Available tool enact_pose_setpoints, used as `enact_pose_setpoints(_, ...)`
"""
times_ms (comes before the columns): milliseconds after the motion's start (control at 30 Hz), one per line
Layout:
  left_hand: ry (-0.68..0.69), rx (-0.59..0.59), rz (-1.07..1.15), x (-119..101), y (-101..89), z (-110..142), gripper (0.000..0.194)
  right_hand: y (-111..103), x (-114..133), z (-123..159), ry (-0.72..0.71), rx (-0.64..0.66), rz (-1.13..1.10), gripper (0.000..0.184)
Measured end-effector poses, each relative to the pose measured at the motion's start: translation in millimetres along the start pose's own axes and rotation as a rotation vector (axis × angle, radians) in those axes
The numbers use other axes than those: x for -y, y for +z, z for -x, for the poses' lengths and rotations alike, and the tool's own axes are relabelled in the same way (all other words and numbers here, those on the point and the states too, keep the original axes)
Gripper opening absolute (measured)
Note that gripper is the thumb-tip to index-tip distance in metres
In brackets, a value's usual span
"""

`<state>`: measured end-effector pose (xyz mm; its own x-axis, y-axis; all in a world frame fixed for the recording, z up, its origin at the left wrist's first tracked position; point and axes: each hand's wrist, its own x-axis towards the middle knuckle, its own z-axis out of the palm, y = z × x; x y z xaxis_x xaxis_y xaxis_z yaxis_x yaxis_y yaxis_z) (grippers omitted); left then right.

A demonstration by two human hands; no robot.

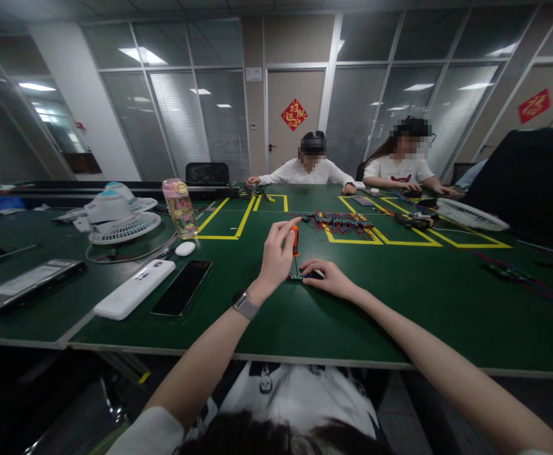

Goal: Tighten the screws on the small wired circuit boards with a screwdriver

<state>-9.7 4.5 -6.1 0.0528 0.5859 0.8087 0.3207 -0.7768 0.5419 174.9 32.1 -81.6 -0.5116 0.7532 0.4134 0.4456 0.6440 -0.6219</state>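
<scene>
L hand (279, 249): grip round orange screwdriver (296, 241); R hand (329, 277): by sm. board (294, 277), can't tell grip; red sign (534, 105): "福"

The table (390, 303) before me looks smooth, with a low sheen. My phone's (182, 288) screen is glossy black glass, the power bank (134, 289) smooth white plastic. I see clear plastic in the bottle (181, 212), metallic mesh in my watch strap (246, 306), and soft cloth in my shirt (299, 395).
</scene>
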Motion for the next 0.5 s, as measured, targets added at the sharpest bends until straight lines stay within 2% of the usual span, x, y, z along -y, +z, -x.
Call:
enact_pose_setpoints(133, 0.022, 0.042, 0.058, 1.7, 1.4, 0.2, 0.032, -0.4, 1.2, 0.1, -0.002, 0.005, 0.002, 0.013)
enact_pose_setpoints(367, -0.006, -0.055, -0.043, -0.6, 0.7, 0.7, 0.018, -1.1, 3.6, 0.0, -0.001, 0.005, -0.005, 0.012)
enact_pose_setpoints(500, 0.003, -0.013, 0.015, -0.1, 0.7, 0.5, 0.027, -0.7, 3.8, -0.4, 0.006, 0.009, -0.01, 0.012)
